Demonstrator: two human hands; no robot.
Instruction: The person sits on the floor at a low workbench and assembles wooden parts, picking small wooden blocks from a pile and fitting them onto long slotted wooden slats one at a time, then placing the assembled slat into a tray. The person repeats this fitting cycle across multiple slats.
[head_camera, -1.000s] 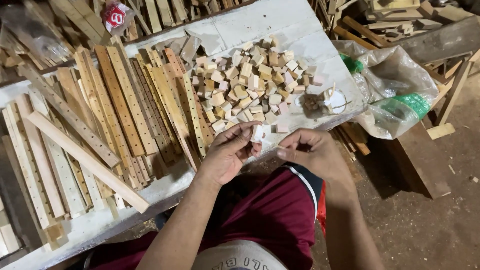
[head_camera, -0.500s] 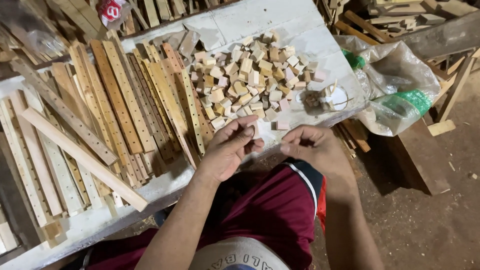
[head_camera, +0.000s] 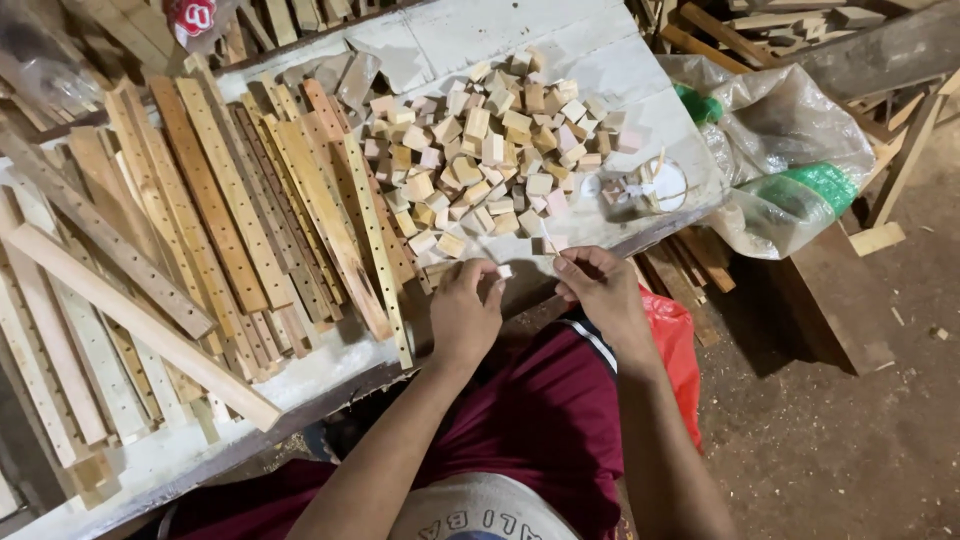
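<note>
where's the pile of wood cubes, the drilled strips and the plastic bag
pile of wood cubes (head_camera: 490, 150), head view, middle of the heap
drilled strips (head_camera: 375, 230), head view, mid-length of a pale strip
plastic bag (head_camera: 790, 160), head view, its crumpled clear top

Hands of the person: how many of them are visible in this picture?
2: the left hand pinches a small wooden block at the table edge; the right hand is beside it.

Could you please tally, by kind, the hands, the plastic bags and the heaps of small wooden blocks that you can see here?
Hands: 2, the left hand and the right hand
Clear plastic bags: 1, the plastic bag right of the table
Heaps of small blocks: 1, the block heap
Total: 4
</note>
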